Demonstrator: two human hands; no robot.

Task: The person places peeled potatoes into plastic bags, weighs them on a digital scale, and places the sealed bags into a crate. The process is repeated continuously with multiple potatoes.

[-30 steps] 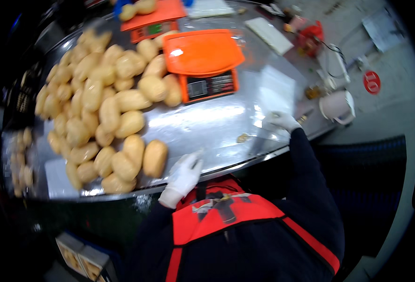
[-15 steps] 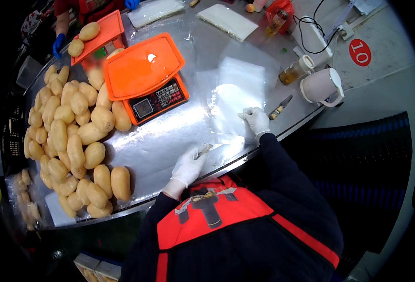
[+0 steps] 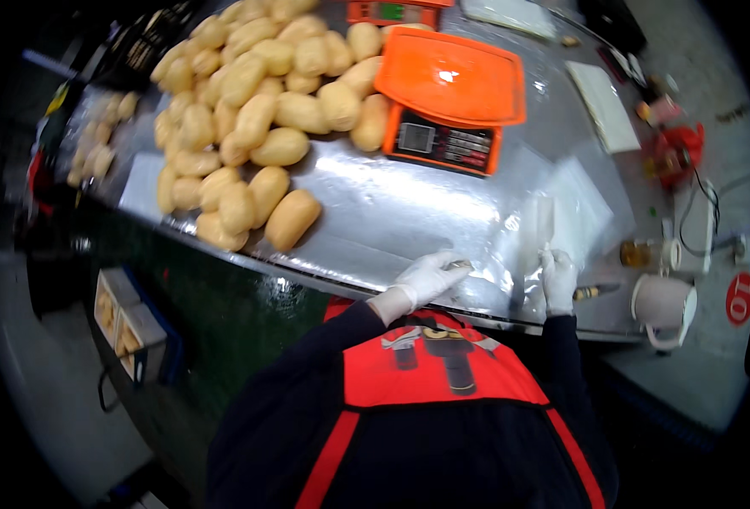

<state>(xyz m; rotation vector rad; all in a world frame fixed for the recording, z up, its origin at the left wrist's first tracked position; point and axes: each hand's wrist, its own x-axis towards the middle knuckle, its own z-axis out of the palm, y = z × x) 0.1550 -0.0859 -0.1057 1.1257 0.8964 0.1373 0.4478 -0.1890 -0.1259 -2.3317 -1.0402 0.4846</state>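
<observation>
My left hand, in a white glove, is closed near the front edge of the metal table. Something small and greyish shows at its fingertips, too blurred to name. To the right, my white-gloved right hand pinches the near edge of a clear plastic bag, on a stack of flat clear bags. A short knife with a pale handle lies just right of that hand. Beyond my hands stands an orange weighing scale, its pan bare. Peeled potatoes lie heaped to the left.
A pale pitcher and a jar of amber liquid stand at the table's right end. Farther back lie a white packet and a red plastic bag. Crates of potatoes sit low at the left.
My view has swung left, so the table's contents sit farther right in the picture. A fold of the plastic bag now stands out above my right hand. My left hand stays closed.
</observation>
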